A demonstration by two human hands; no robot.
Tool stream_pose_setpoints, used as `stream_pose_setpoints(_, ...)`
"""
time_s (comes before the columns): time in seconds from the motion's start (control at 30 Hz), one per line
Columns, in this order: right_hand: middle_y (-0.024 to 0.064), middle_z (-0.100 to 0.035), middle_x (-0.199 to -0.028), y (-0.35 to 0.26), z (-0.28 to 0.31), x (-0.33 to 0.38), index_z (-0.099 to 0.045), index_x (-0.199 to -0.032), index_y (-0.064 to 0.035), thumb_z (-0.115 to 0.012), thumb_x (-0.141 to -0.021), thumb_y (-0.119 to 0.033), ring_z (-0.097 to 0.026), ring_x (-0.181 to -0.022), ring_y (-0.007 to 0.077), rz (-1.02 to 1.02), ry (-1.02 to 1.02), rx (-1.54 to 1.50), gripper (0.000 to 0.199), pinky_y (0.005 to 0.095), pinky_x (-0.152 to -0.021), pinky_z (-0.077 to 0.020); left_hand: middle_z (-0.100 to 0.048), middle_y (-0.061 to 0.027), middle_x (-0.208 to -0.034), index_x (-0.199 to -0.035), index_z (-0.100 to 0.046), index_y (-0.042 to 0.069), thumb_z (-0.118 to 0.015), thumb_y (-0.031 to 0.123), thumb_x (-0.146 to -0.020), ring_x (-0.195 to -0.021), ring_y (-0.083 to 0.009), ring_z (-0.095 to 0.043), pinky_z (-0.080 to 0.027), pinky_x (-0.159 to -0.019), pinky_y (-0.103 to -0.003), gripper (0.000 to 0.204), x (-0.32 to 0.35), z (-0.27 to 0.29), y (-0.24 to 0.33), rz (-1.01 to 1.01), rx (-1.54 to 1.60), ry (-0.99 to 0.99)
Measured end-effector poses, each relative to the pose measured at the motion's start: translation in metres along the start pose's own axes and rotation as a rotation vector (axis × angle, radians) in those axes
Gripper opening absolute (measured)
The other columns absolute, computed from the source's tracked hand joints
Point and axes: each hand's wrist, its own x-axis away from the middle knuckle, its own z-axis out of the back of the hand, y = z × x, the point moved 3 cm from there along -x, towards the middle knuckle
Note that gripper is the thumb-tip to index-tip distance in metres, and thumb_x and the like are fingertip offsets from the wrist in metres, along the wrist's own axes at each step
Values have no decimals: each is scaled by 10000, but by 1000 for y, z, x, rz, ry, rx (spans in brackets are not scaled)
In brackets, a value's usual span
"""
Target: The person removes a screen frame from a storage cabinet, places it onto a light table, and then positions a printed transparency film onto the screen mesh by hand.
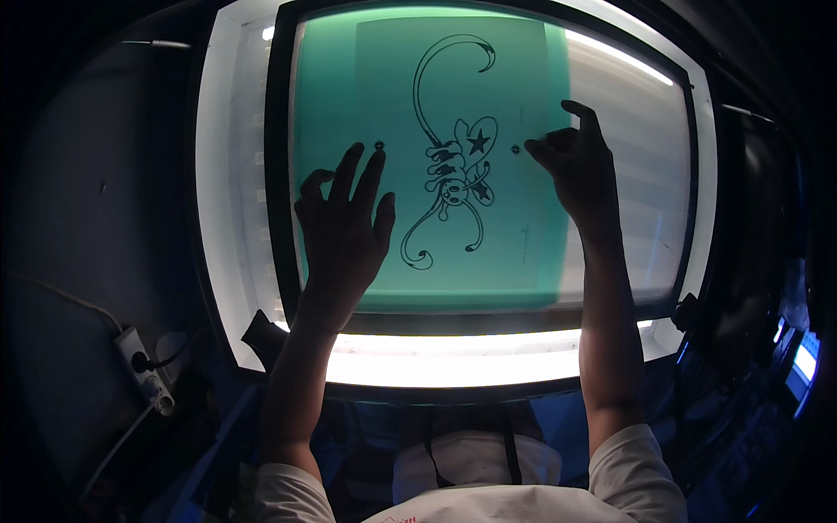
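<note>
A framed mesh screen (281, 174) with a green coating (331, 261) lies on a lit white light table (453, 362). Over the green is a clear sheet (384, 78) bearing a black line drawing (451, 174) of a winged cartoon figure with long curling lines. Small round cross marks sit at its left (379, 146) and right (515, 149). My left hand (344, 213) is spread palm down over the green, a fingertip just below the left mark. My right hand (586, 170) has thumb and a finger pinched beside the right mark, another finger raised; anything between them is too dark to make out.
Dark clips or blocks (261, 338) stand at the table's front left and front right (687, 311) corners. A white power strip (144, 370) with plugged cables is at the left. A glowing screen (804, 362) shows at the far right. The surroundings are dark.
</note>
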Motion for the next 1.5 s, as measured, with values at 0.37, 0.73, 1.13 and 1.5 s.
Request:
stream_pose_setpoints(0.37,149,-685,-893,3,1,-1,-414,-1257,9,-721,-773,-197,-676,-864,265,28,11,8,608,361,-792,-522,-466,-75,-1360,-1307,-514,131,-611,352,-867,-1098,-292,-425,-373,-874,-417,502,-3,6,4,8,-8,-39)
stream_pose_setpoints(0.73,148,-689,-889,-1,2,0,-410,-1257,14,-722,-773,-180,-676,-862,270,7,10,14,608,361,-797,-519,-476,-41,-1348,-1318,-510,164,-601,350,-880,-1097,-295,-433,-391,-942,-431,485,-5,10,6,27,-31,-59)
stream_pose_setpoints(1.13,85,-534,-935,-5,-6,11,-541,-1185,-126,-705,-801,-194,-579,-853,233,378,125,237,423,357,-765,-509,-497,-60,-1302,-1263,-540,119,-648,333,-833,-1095,-296,-450,-378,-889,-427,492,-8,13,8,1,-66,-35)
stream_pose_setpoints(1.5,73,-546,-953,-7,-14,20,-626,-1095,-128,-754,-762,-277,-526,-960,250,471,127,306,387,376,-873,-459,-500,-88,-1281,-1247,-539,99,-681,328,-803,-1104,-305,-455,-389,-862,-424,519,-8,12,8,-19,-60,-15)
